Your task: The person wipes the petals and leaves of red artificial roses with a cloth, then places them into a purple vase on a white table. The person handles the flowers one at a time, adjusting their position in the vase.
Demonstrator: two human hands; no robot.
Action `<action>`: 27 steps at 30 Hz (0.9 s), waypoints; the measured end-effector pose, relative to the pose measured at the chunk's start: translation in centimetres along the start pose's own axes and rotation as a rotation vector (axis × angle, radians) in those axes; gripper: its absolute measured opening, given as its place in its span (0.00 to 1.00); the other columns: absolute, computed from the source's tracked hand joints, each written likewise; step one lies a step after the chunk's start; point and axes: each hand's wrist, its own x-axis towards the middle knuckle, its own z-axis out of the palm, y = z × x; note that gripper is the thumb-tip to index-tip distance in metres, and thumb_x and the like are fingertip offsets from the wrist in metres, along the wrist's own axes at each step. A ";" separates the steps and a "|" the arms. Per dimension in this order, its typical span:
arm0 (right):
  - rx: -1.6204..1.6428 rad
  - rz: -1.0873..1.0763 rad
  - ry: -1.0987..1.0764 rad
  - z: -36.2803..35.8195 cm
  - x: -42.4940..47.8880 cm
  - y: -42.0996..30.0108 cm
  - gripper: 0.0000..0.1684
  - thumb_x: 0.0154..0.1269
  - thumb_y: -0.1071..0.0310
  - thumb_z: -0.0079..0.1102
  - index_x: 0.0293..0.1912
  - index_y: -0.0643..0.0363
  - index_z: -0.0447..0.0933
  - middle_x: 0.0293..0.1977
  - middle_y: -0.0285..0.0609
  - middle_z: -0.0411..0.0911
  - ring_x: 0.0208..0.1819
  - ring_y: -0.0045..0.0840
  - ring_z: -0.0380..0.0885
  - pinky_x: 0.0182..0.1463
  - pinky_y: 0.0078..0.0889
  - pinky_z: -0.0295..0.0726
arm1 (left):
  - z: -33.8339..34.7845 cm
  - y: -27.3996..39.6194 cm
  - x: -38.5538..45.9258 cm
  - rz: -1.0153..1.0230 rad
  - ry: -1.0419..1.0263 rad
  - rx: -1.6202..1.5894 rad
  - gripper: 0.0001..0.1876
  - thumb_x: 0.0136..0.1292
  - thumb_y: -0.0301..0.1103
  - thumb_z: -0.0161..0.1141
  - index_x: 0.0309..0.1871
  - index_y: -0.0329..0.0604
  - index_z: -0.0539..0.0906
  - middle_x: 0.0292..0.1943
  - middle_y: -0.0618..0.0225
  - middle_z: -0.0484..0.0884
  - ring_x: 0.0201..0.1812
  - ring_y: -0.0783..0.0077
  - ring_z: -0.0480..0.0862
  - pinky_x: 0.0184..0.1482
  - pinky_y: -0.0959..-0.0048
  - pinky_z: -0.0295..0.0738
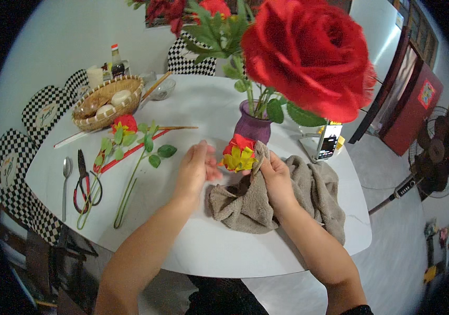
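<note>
My right hand (pixel 277 179) pinches a fold of a grey-brown towel (pixel 244 210) beside a small red and yellow artificial flower (pixel 239 157); whether its fingers also touch the flower is hidden. To the flower's left, my left hand (pixel 197 167) is raised with fingers apart, slightly blurred, holding nothing. Behind the flower stands a purple vase (pixel 253 126) with a large red artificial rose (pixel 311 59) and green leaves. At the left lie another red and yellow flower (pixel 124 125), leafy green stems (pixel 132 185), black-and-red scissors (pixel 85 185) and a metal spoon (pixel 66 173).
A wicker basket (pixel 108 114) holding round white items sits at the back left, near a glass bowl (pixel 163 89) and a sauce bottle (pixel 117 65). A phone (pixel 328 139) stands upright at the right. Checkered chairs (pixel 45 110) border the white table (pixel 240 260); a fan (pixel 437 153) stands right.
</note>
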 end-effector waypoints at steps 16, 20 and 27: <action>-0.460 -0.299 0.008 -0.7 0.0 1.2 0.08 0.63 0.70 0.57 0.41 0.63 0.72 0.30 0.36 0.76 0.30 0.16 0.71 0.34 0.23 0.72 | 1.6 0.7 -1.7 -0.185 -0.427 -0.299 0.22 0.71 0.52 0.43 0.51 0.41 0.71 0.39 0.64 0.78 0.30 0.71 0.81 0.30 0.77 0.78; -0.708 -0.460 0.148 0.4 -1.2 0.1 0.10 0.57 0.72 0.61 0.39 0.62 0.72 0.31 0.45 0.76 0.29 0.30 0.75 0.33 0.30 0.73 | 1.3 0.2 -1.3 -0.169 -0.434 -0.314 0.18 0.71 0.48 0.45 0.49 0.42 0.72 0.37 0.65 0.79 0.30 0.71 0.81 0.30 0.76 0.78; -0.912 -0.688 -0.049 -0.2 -1.3 -0.3 0.11 0.55 0.71 0.61 0.40 0.61 0.73 0.37 0.48 0.73 0.34 0.45 0.77 0.35 0.40 0.76 | 1.6 0.0 -1.3 -0.224 -0.303 -0.358 0.18 0.72 0.48 0.42 0.45 0.42 0.73 0.31 0.68 0.79 0.27 0.74 0.79 0.25 0.79 0.72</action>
